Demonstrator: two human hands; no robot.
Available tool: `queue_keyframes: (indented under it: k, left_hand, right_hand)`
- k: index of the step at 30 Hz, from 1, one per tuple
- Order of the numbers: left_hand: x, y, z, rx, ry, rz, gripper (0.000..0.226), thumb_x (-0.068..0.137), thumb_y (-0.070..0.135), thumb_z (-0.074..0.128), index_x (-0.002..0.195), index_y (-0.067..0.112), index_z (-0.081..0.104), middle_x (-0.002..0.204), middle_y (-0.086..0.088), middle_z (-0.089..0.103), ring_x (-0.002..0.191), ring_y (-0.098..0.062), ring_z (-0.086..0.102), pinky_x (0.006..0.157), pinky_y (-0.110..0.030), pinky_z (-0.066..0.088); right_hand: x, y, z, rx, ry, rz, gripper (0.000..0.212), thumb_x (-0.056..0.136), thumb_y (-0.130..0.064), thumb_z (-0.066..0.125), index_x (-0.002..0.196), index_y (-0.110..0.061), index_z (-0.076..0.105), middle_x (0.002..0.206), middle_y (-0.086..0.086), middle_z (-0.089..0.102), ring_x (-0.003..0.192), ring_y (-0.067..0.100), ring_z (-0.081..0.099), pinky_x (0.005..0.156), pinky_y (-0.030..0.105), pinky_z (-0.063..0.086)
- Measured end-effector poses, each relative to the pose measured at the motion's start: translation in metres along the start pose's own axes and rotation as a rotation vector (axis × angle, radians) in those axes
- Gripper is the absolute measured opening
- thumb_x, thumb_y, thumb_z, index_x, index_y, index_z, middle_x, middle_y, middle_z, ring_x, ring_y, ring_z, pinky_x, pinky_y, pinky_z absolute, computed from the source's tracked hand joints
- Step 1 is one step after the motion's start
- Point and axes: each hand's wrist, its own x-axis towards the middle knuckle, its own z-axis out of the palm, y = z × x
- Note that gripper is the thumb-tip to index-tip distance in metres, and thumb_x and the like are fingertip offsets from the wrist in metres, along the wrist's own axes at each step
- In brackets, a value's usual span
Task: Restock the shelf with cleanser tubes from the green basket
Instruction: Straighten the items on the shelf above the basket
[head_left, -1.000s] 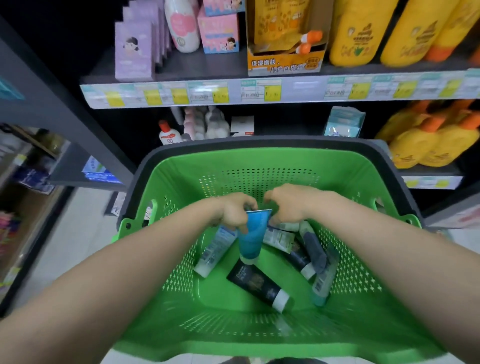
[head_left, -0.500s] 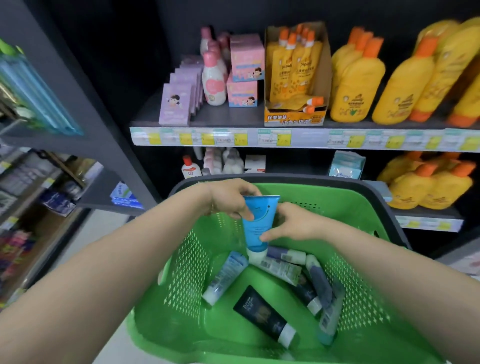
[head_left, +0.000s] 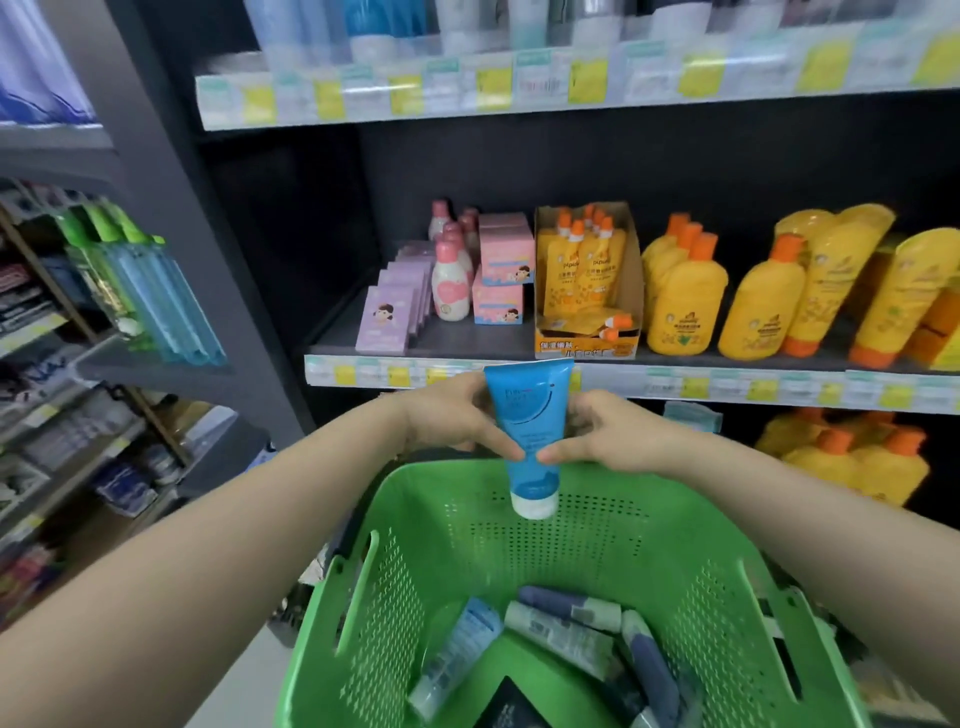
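With left hand (head_left: 451, 415) and right hand (head_left: 605, 436) in a pinching grip on the blue tube (head_left: 525, 410), cap down, I'd hold it upright while lifting toward the top-of-frame shelf (head_left: 519, 85).

Only bare limbs are shown: the left forearm (head_left: 234, 545) and the right forearm (head_left: 779, 509) are seen uncovered as far as the edge of the view. The left hand (head_left: 452, 415) and the right hand (head_left: 602, 436) are likewise bare. Nail detail is lost to blur.

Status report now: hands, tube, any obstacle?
Left hand and right hand grip blue tube, cap down, above green basket. Other tubes in basket. No obstacle seen before shelf.
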Motion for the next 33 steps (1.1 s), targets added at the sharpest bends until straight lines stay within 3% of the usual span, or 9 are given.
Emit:
queue_keyframes:
  k: [3, 5, 7, 9, 13, 18, 23, 30, 33]
  left_hand:
    - [-0.001, 0.013, -0.001, -0.009, 0.062, 0.067, 0.044, 0.076, -0.009, 0.071, 0.109, 0.016, 0.056, 0.095, 0.011, 0.066, 0.074, 0.007, 0.064, 0.063, -0.010, 0.050]
    - [-0.002, 0.022, -0.003, -0.025, 0.110, 0.112, 0.047, 0.075, -0.007, 0.073, 0.113, 0.015, 0.055, 0.096, 0.012, 0.065, 0.072, 0.009, 0.064, 0.060, -0.009, 0.049]
    - [-0.002, 0.031, -0.007, -0.041, 0.145, 0.153, 0.045, 0.074, -0.007, 0.074, 0.108, 0.018, 0.057, 0.097, 0.011, 0.067, 0.075, 0.008, 0.065, 0.063, -0.011, 0.051]
    - [-0.004, 0.040, -0.009, -0.054, 0.181, 0.188, 0.046, 0.072, -0.007, 0.075, 0.104, 0.023, 0.059, 0.102, 0.007, 0.069, 0.089, 0.000, 0.068, 0.077, -0.018, 0.055]
    - [-0.004, 0.059, -0.017, -0.038, 0.239, 0.194, 0.069, 0.065, 0.006, 0.083, 0.124, 0.016, 0.050, 0.118, -0.004, 0.065, 0.108, -0.017, 0.064, 0.094, -0.036, 0.052]
    - [-0.006, 0.092, -0.032, -0.088, 0.291, 0.263, 0.082, 0.062, 0.011, 0.085, 0.132, 0.018, 0.043, 0.123, -0.003, 0.060, 0.108, -0.019, 0.064, 0.094, -0.042, 0.052]
    - [-0.013, 0.131, -0.047, -0.098, 0.332, 0.350, 0.066, 0.073, 0.006, 0.078, 0.130, 0.018, 0.046, 0.119, -0.005, 0.063, 0.108, -0.020, 0.064, 0.093, -0.042, 0.053]
    - [-0.026, 0.176, -0.065, -0.119, 0.399, 0.403, 0.062, 0.077, 0.001, 0.075, 0.130, 0.013, 0.046, 0.119, -0.012, 0.061, 0.105, -0.024, 0.064, 0.090, -0.039, 0.055]
    - [-0.031, 0.190, -0.074, -0.131, 0.480, 0.416, 0.064, 0.074, 0.003, 0.077, 0.126, 0.013, 0.042, 0.116, -0.010, 0.061, 0.101, -0.020, 0.064, 0.076, -0.031, 0.057]
  right_hand:
    - [0.002, -0.023, -0.016, -0.036, 0.031, -0.054, 0.037, 0.084, -0.004, 0.069, 0.119, -0.010, 0.060, 0.118, 0.003, 0.067, 0.108, 0.018, 0.064, 0.095, 0.031, 0.051]
    - [0.003, -0.037, -0.025, -0.052, 0.049, -0.094, 0.037, 0.085, -0.004, 0.069, 0.120, -0.009, 0.060, 0.119, 0.003, 0.067, 0.109, 0.017, 0.064, 0.096, 0.032, 0.051]
    - [0.003, -0.050, -0.034, -0.075, 0.078, -0.110, 0.038, 0.085, -0.008, 0.069, 0.123, -0.009, 0.060, 0.120, 0.001, 0.066, 0.109, 0.014, 0.064, 0.096, 0.033, 0.051]
    - [0.003, -0.062, -0.043, -0.074, 0.094, -0.112, 0.036, 0.086, -0.008, 0.068, 0.121, -0.011, 0.060, 0.119, 0.002, 0.067, 0.107, 0.015, 0.065, 0.094, 0.035, 0.052]
    - [-0.002, -0.086, -0.058, -0.064, 0.108, -0.122, 0.029, 0.088, -0.009, 0.065, 0.116, -0.016, 0.061, 0.116, 0.000, 0.068, 0.103, 0.012, 0.066, 0.090, 0.029, 0.055]
    - [-0.010, -0.118, -0.079, -0.138, 0.199, -0.166, 0.028, 0.090, -0.020, 0.064, 0.118, -0.022, 0.060, 0.107, -0.010, 0.069, 0.089, -0.003, 0.066, 0.067, 0.010, 0.051]
    - [-0.013, -0.147, -0.102, -0.173, 0.367, -0.189, 0.037, 0.084, -0.037, 0.068, 0.115, -0.019, 0.058, 0.101, -0.001, 0.071, 0.089, 0.013, 0.069, 0.077, 0.029, 0.056]
    - [-0.017, -0.187, -0.120, -0.174, 0.462, -0.261, 0.034, 0.087, -0.028, 0.067, 0.115, -0.018, 0.052, 0.092, 0.002, 0.070, 0.079, 0.014, 0.067, 0.066, 0.026, 0.052]
    - [-0.012, -0.202, -0.125, -0.137, 0.528, -0.284, 0.035, 0.085, -0.027, 0.071, 0.110, -0.014, 0.051, 0.084, 0.001, 0.068, 0.073, 0.012, 0.064, 0.060, 0.021, 0.048]
